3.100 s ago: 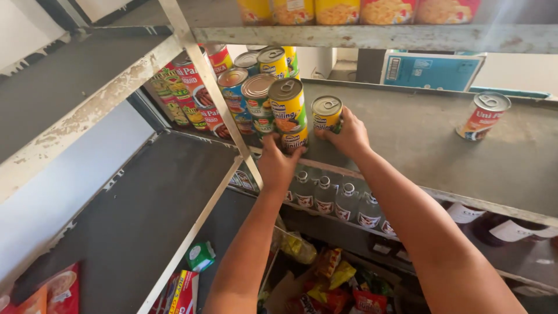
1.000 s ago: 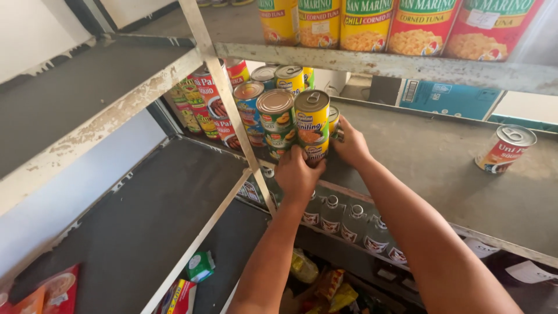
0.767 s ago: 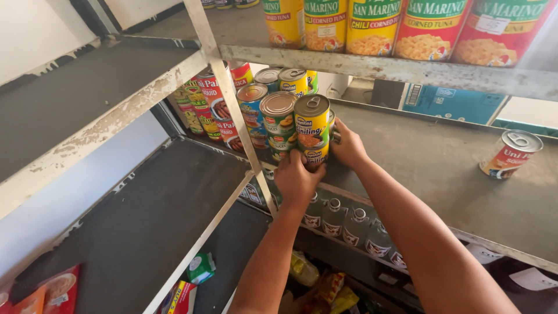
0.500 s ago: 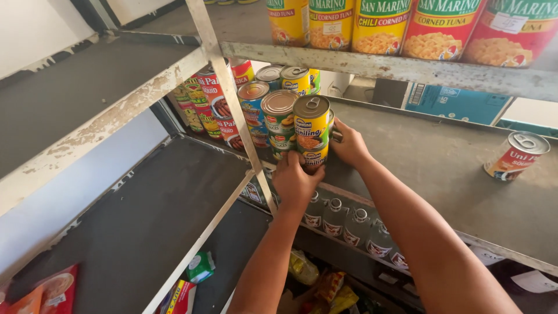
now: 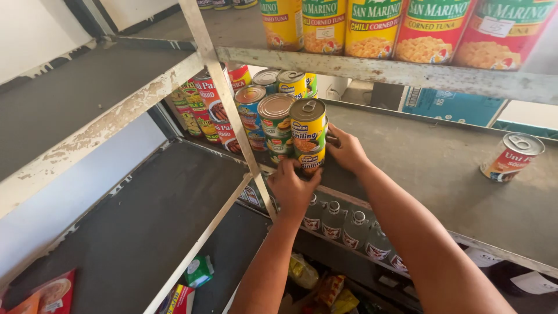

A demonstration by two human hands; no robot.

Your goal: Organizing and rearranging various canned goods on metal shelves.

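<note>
A stack of two yellow-labelled cans (image 5: 308, 138) stands at the front of the grey metal shelf (image 5: 442, 174). My left hand (image 5: 292, 185) grips the lower can from the front edge. My right hand (image 5: 347, 150) wraps around the back right of the same stack. Behind and left of it stand more stacked cans (image 5: 275, 118) with green, blue and red labels.
A lone red and white can (image 5: 511, 157) stands on the shelf at the right. Large yellow, green and red cans (image 5: 407, 26) line the shelf above. A peeling white upright post (image 5: 229, 110) stands just left of the stacks. Small bottles (image 5: 343, 224) sit on the shelf below.
The yellow can that my right hand held beside the stacks now sits on top of another can. Both hands have closed around that stack.
</note>
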